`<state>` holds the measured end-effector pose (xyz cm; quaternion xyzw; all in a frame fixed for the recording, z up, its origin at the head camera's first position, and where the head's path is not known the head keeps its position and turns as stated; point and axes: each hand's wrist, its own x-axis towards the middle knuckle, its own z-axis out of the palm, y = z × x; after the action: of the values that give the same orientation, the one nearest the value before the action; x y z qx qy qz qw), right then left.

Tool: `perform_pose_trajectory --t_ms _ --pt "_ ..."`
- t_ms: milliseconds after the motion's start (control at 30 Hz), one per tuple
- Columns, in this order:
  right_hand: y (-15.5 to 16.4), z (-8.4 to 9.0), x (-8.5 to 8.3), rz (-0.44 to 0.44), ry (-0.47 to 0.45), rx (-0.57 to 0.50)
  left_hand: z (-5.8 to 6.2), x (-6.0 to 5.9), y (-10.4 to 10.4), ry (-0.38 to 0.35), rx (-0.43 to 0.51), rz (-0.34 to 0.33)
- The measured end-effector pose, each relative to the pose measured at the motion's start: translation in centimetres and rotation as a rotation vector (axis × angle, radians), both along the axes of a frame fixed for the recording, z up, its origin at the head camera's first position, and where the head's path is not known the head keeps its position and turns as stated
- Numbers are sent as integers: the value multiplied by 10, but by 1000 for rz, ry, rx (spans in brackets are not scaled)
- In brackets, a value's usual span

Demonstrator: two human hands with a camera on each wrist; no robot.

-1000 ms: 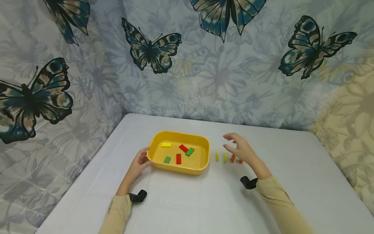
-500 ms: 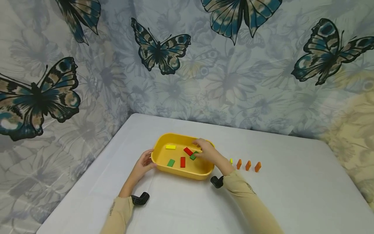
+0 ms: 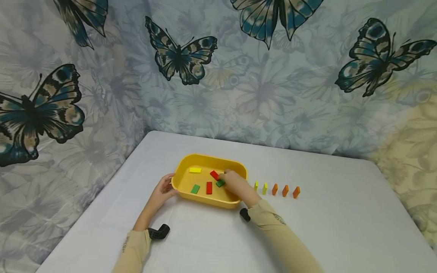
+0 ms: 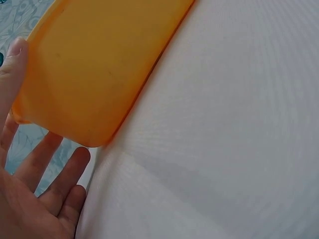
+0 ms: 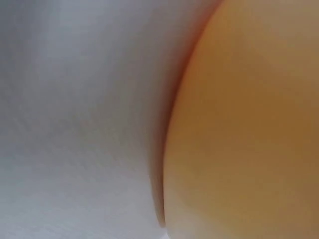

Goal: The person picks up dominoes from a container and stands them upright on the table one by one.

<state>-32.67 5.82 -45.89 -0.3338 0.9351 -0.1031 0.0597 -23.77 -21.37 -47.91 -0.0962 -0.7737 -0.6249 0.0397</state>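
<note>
A shallow yellow tray (image 3: 205, 200) holds several flat, domino-like blocks. My left hand (image 3: 164, 189) holds its left end, thumb on the near wall and fingers around the corner. In the left wrist view, the left thumb (image 4: 16, 57) lies against the tray wall (image 4: 99, 74), the lower fingers spread beside the end. My right hand (image 3: 235, 185) reaches down over the tray's right side, fingertips curled at a green block (image 3: 220, 183); its thumb is hidden. A red block (image 3: 214, 175) lies right beside those fingertips. The right wrist view shows only the tray wall (image 5: 239, 124) and the tablecloth.
Also in the tray lie a yellow block (image 3: 195, 170), another green block (image 3: 195, 189) and another red block (image 3: 209, 188). Right of it, yellow-green blocks (image 3: 264, 188) and orange blocks (image 3: 285, 190) stand on end in a row on the white-covered table (image 3: 341, 212).
My right hand has moved left from above the standing blocks into the tray, down to the green block. The left hand stays at the tray's left end.
</note>
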Motion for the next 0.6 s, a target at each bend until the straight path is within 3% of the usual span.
perform_pose_trajectory --t_ms 167,267,600 --pt "-1 1 2 7 33 15 2 0 0 -23 0 -5" --pt "0 -1 4 53 64 17 2 2 1 -29 -8 -9" --pt "-1 3 7 120 71 0 2 2 -1 -33 -1 -3"
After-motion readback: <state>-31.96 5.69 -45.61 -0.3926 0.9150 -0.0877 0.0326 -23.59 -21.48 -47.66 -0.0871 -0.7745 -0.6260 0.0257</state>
